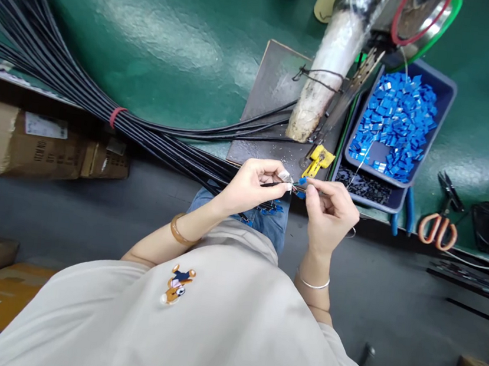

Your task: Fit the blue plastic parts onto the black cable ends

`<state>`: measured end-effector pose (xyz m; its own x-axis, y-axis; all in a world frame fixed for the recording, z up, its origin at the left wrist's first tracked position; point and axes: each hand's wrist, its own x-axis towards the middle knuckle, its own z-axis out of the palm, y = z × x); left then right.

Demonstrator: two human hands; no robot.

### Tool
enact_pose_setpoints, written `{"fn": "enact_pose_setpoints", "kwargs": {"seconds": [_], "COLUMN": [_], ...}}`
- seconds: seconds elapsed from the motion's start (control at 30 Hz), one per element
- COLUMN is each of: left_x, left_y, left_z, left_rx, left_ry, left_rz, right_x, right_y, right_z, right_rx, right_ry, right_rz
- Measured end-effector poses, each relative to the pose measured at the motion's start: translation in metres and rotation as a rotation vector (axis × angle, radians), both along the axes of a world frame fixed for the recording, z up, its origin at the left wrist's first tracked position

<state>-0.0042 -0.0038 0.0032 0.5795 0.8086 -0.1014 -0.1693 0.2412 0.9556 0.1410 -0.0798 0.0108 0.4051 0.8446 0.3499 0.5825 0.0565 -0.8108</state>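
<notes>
My left hand [256,181] is closed round the end of a black cable [273,184], whose thin bare wires fan out past the fingertips. My right hand [331,208] pinches a thin silvery wire, partly hidden by the fingers, close to those cable wires. A small blue connector [302,180] sits between the fingertips of both hands; which hand bears it I cannot tell. Just beyond lies a yellow clip-like piece [319,161], below a white-wrapped tube [323,83]. More cable ends with blue connectors [270,208] hang over my lap.
A bundle of black cables [78,82], tied with a red band [116,117], stretches left across the green table [165,31]. A bin [441,121] of blue connectors stands right, above small black parts [363,182]. Orange-handled scissors [438,230] lie farther right. A green-rimmed spool [441,32] is above.
</notes>
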Motion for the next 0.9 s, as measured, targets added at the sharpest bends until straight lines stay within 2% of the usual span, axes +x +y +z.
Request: {"fn": "enact_pose_setpoints", "kwargs": {"seconds": [0.2, 0.43, 0.53, 0.67, 0.73, 0.77, 0.9], "left_x": [0.0, 0.001, -0.001, -0.01, -0.014, -0.016, -0.016], "left_y": [-0.003, -0.007, -0.004, 0.0, 0.0, 0.0, 0.0], "left_z": [-0.005, -0.006, -0.004, 0.002, 0.005, 0.005, 0.004], "left_rx": [0.08, 0.179, 0.143, -0.036, -0.088, -0.098, -0.103], "left_ry": [0.065, 0.118, 0.049, -0.041, -0.046, -0.039, -0.003], "left_rz": [0.024, 0.068, 0.041, -0.119, -0.157, -0.155, -0.107], "right_x": [0.0, -0.009, -0.007, 0.002, 0.007, 0.009, 0.013], "right_y": [-0.003, -0.002, -0.001, -0.001, -0.001, -0.001, 0.0], "right_z": [0.002, 0.003, 0.004, 0.005, 0.006, 0.007, 0.009], "right_rx": [0.029, 0.05, 0.018, -0.118, -0.149, -0.139, -0.069], "right_ry": [-0.206, -0.376, -0.279, 0.084, 0.177, 0.186, 0.078], "right_rz": [0.066, 0.054, 0.076, 0.282, 0.347, 0.322, 0.043]}}
